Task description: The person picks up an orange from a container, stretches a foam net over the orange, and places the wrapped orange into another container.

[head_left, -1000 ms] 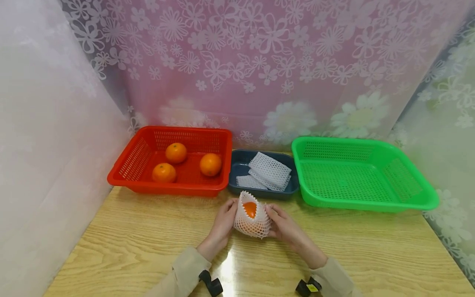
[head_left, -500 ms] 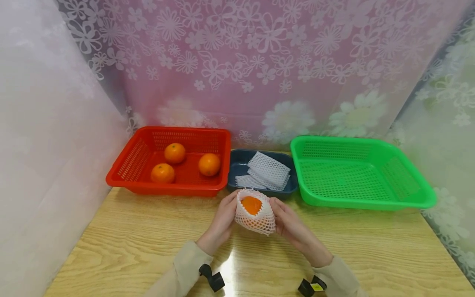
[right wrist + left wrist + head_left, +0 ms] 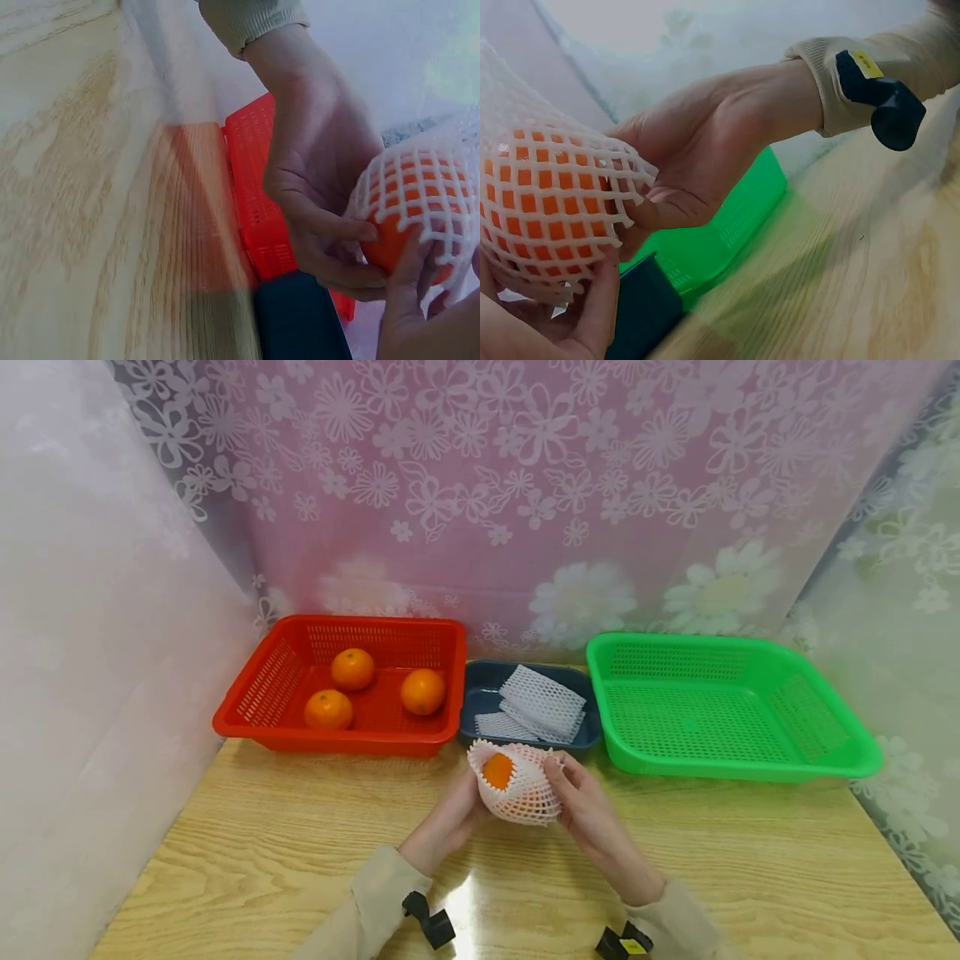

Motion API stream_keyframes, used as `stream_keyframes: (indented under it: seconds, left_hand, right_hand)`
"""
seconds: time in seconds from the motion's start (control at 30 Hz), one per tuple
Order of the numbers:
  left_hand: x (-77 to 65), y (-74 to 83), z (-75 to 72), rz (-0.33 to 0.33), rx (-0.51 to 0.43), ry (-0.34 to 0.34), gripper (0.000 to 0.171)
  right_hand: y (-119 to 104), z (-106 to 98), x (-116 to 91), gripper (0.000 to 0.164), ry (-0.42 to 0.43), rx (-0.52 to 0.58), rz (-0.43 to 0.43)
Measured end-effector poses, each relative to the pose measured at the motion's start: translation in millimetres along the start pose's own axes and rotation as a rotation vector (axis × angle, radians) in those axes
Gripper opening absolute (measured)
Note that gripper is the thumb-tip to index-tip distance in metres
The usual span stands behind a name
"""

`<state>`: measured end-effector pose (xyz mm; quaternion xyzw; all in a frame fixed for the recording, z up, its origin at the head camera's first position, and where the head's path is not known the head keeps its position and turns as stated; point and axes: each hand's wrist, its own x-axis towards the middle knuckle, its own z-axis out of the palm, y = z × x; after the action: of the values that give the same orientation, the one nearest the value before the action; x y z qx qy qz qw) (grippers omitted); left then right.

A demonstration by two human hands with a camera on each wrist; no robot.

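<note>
An orange sits inside a white foam net sleeve, held above the table in front of the small tray. Part of its skin shows through the sleeve's mouth, which faces up and left in the head view. My left hand cups the fruit from the left, its fingers partly hidden behind the sleeve. From the right, my right hand pinches the net's edge with thumb and fingers. In the right wrist view, left fingertips press bare orange skin below the net's edge.
Three oranges lie in a red basket at left. Flat white foam nets lie in a dark blue tray in the middle. A green basket stands at right. Patterned curtains enclose the wooden table.
The netted orange has turned, its opening moving from the top middle towards the left. My left hand has slid further under and behind it; my right hand's thumb has come onto the net's edge.
</note>
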<state>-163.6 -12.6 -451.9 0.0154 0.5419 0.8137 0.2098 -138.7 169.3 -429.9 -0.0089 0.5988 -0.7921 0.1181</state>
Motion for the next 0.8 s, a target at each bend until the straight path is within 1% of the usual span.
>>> stream_keyframes:
  seconds: [0.07,0.13,0.23,0.3,0.4,0.53,0.57,0.63,0.73,0.8]
  left_hand:
    - [0.3,-0.9,-0.6,-0.035,-0.052,-0.065,0.057]
    - [1.8,-1.2,-0.4,-0.071,-0.103,-0.111,0.056]
    - [2.9,0.3,2.1,-0.143,-0.162,-0.152,0.051]
    - [2.5,2.2,5.1,-0.173,-0.203,-0.161,0.044]
    - [-0.1,4.9,9.2,-0.173,-0.279,-0.166,0.037]
    - [-3.8,9.1,14.5,-0.157,-0.36,-0.164,0.04]
    - [-4.5,10.1,15.7,-0.154,-0.369,-0.162,0.041]
    - [-6.0,12.0,17.6,-0.144,-0.356,-0.161,0.045]
    - [-7.8,12.3,19.2,-0.114,-0.292,-0.132,0.049]
    - [-8.3,11.0,19.4,-0.092,-0.238,-0.086,0.05]
  right_hand:
    - [1.6,2.8,0.2,0.012,0.063,0.007,-0.036]
    - [2.1,5.0,0.1,0.011,0.11,0.007,-0.069]
    - [1.8,8.2,-0.7,0.009,0.155,-0.003,-0.114]
    - [1.2,10.0,-1.6,0.008,0.172,-0.011,-0.127]
    - [1.0,11.9,-2.7,0.008,0.197,-0.007,-0.135]
    - [2.4,12.2,-3.0,0.009,0.218,0.018,-0.139]
    - [3.5,11.9,-2.7,0.009,0.22,0.022,-0.141]
    - [6.8,11.3,-1.4,0.009,0.225,0.029,-0.144]
    - [13.0,10.4,0.7,0.008,0.239,0.028,-0.113]
    - [16.8,10.2,1.9,0.019,0.249,0.01,-0.06]
